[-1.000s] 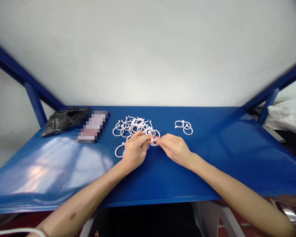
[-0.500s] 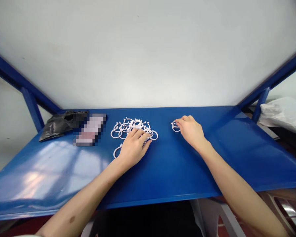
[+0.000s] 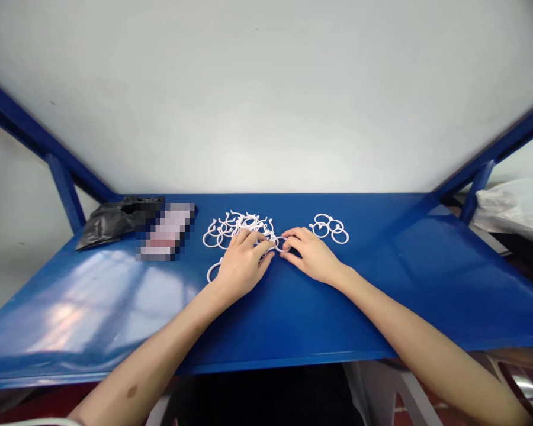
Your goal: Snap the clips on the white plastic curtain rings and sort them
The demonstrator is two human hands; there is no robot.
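Observation:
A loose pile of thin white plastic rings, each with a small nub like a curtain ring, lies on the blue table. My left hand rests on the near side of the pile, its fingers curled down over rings and partly hiding them. My right hand is close beside it, fingertips and thumb pinching the right edge of one white ring at the edge of the pile. A small group of several rings lies apart, beyond my right hand. Another ring shows partly behind my left hand.
A black plastic bag and a blurred-out flat object lie at the left of the blue table. Blue frame bars rise at both sides before a pale wall. A clear plastic bag sits beyond the right edge.
My right hand has let go of the rings at the right and moved left to the pile, where it pinches a ring. My left hand has stayed over the pile.

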